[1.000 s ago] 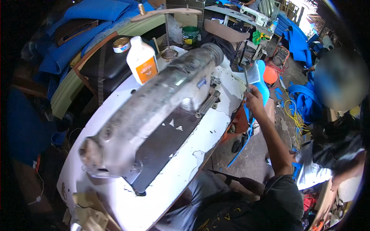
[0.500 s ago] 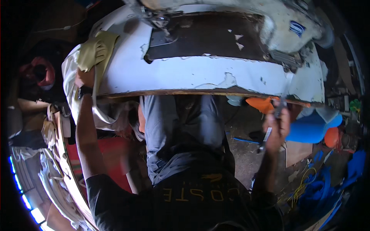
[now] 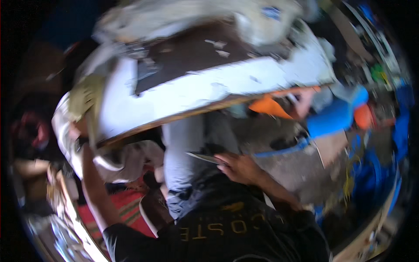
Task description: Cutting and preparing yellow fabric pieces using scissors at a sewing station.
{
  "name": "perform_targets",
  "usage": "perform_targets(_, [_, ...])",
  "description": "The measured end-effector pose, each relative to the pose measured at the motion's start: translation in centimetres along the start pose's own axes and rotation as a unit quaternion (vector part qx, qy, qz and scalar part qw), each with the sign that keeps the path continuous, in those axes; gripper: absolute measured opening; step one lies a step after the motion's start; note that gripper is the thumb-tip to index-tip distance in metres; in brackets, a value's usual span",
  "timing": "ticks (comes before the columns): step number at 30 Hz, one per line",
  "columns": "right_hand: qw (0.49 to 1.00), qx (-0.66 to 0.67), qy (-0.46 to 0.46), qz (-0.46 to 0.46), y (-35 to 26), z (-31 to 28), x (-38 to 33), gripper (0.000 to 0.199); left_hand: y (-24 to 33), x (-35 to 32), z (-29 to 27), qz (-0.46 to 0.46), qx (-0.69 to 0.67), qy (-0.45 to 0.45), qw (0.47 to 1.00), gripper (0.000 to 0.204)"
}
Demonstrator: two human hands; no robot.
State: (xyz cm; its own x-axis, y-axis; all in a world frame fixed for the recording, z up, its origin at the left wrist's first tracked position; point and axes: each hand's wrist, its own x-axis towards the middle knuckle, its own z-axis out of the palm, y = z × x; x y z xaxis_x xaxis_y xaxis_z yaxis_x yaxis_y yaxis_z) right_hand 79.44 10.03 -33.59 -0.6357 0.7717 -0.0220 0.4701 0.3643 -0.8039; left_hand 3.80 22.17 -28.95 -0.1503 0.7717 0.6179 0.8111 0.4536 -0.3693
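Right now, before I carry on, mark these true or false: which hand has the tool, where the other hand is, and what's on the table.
1. The right hand holds a thin flat tool over the lap. True.
2. The left hand is raised at the white table's left edge. True.
3. The flat tool rests on the tabletop. False: it is below the table edge, in the right hand.
4. Both hands grip the tool. False: only the right.
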Motion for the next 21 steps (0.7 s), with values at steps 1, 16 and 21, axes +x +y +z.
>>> perform_targets(1, [1.0,0.006,-0.017,0.011,0.0,0.2,0.2,0.039,0.6,-0.3,-0.7,-0.087,-0.036,-0.051,0.994,0.05])
perform_targets(16, [0.967,-0.173,-0.097,0.161,-0.1,3.3,2.8,0.035,0.8,-3.2,-17.1,-0.179,-0.531,0.091,0.823,0.033])
perform_targets(21, [0.974,-0.12,-0.076,0.177,-1.5,6.6,2.5,0.037,-12.2,-14.5,-23.8,-0.32,-0.482,0.23,0.783,0.025])
